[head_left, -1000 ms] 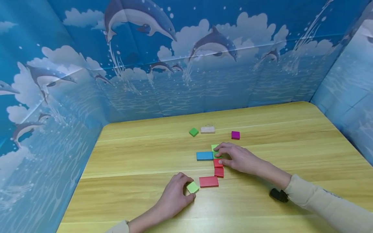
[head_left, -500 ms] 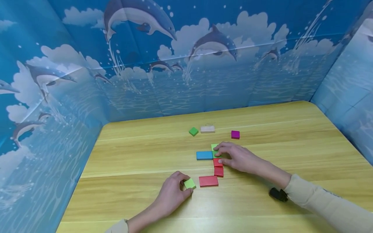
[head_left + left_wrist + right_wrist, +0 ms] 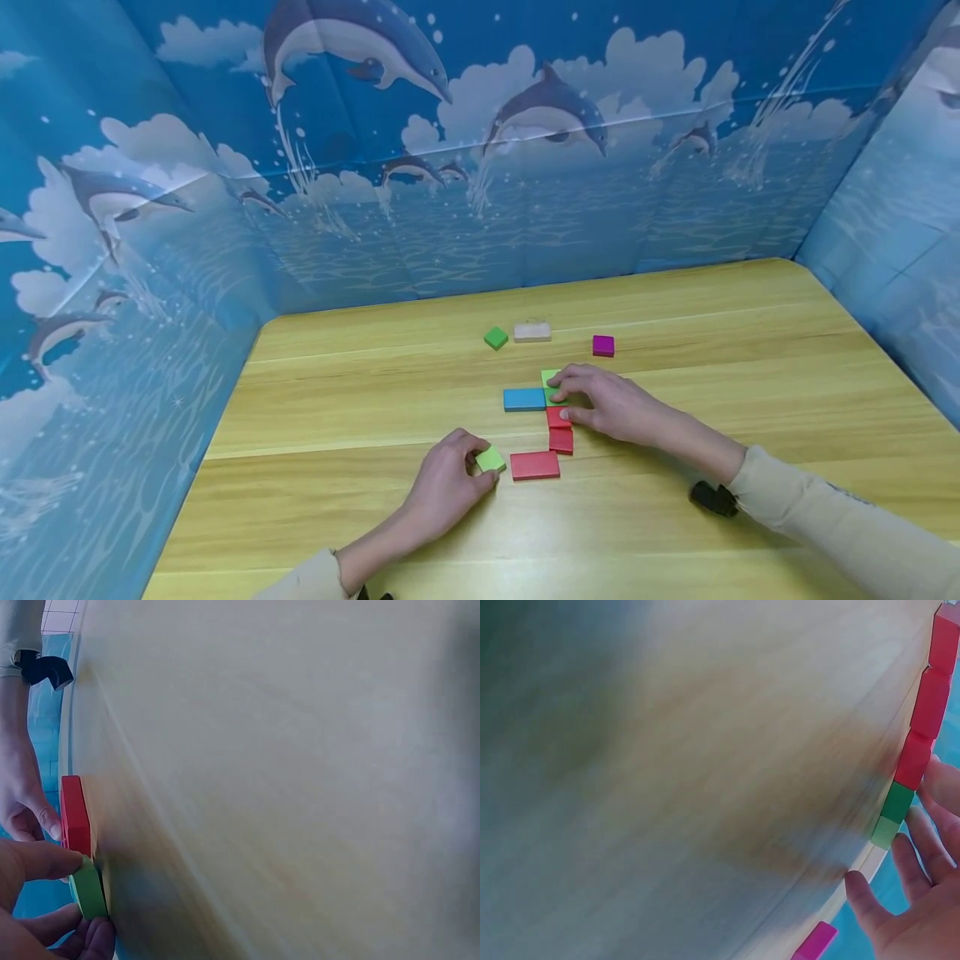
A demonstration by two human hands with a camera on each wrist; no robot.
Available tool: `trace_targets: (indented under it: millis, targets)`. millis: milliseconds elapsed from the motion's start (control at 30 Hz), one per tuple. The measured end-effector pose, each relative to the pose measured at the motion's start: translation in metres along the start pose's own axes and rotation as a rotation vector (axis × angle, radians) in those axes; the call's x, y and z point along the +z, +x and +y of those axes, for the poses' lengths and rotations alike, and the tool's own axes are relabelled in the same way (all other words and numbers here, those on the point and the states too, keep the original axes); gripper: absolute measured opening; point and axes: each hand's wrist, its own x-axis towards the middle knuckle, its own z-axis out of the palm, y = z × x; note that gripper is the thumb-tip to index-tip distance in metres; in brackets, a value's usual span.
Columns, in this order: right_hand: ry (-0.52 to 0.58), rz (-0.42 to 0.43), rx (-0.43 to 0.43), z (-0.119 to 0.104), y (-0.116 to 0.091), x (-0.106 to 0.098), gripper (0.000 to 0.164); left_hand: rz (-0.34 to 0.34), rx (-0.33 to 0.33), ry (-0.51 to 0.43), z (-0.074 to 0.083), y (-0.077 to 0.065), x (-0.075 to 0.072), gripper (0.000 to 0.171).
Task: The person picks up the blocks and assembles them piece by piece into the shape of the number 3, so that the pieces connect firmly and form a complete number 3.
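Your left hand (image 3: 450, 482) pinches a light green square block (image 3: 491, 459) between thumb and fingers, one corner aimed away from your palm. You have it at the bench (image 3: 337, 400), which is pale wood-grain, just to the left of a flat red rectangular block (image 3: 535, 465).

Your right hand (image 3: 618, 408) grasps nothing; its fingers are extended and its tips lie at a column of small blocks. Nearest you in that column is a red square block (image 3: 561, 441), its near edge at the red rectangle's far right corner. A second red square (image 3: 557, 417) touches it, slightly offset to the left, then come a mid-green square (image 3: 550, 392) and another light green square (image 3: 549, 377). Whether your right fingertips press down or only rest there is hard to tell from these angles. A flat blue rectangular block (image 3: 524, 400) butts against the mid-green square's left side.

Farther off, you have a green square block (image 3: 496, 337) turned cornerwise, a whitish rectangular block (image 3: 532, 332) near it, and a purple square block (image 3: 603, 346) to the right.
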Motion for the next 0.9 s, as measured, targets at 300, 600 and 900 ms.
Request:
trace_targets:
  millis: [300,600,900]
  targets:
    - [0.005,0.000,0.000,-0.0001,-0.0002,-0.0006,0.022,0.014,0.024,0.029,0.0021,0.0044,0.0010,0.027]
    - [0.003,0.002,-0.001,0.0002,-0.0002,-0.0001,0.021,0.016,0.016,0.031,0.0018,0.0048,0.0016,0.028]
    - [0.013,-0.001,0.002,-0.0005,-0.0008,-0.0005,0.021,0.002,-0.022,0.010,0.0014,0.0054,0.0019,0.031]
